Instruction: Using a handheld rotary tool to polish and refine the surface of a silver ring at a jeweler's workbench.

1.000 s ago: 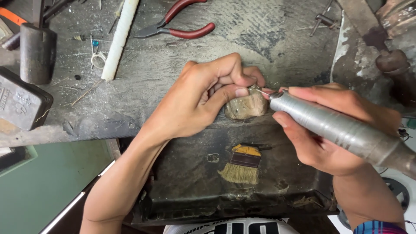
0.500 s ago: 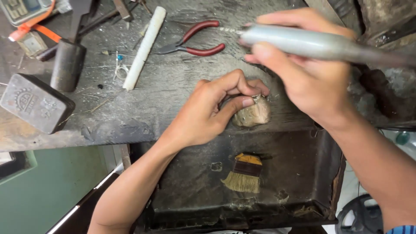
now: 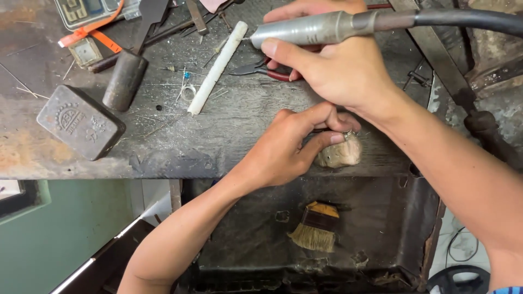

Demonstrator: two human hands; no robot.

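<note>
My right hand grips a grey metal rotary handpiece with a black flexible hose, held level over the back of the workbench, its tip pointing left toward a white stick. My left hand pinches a small metal piece against a worn wooden bench peg at the bench's front edge. The small piece is mostly hidden by my fingers. Red-handled pliers lie partly under my right hand.
A dark steel block, a dark cylinder, an orange-strapped device and scattered wire bits lie on the worn bench. Below, a leather catch tray holds a small brush. A green wall is at lower left.
My right hand lifted the handpiece away from the peg and carried it up and left over the bench. My left hand stayed pinched at the peg.
</note>
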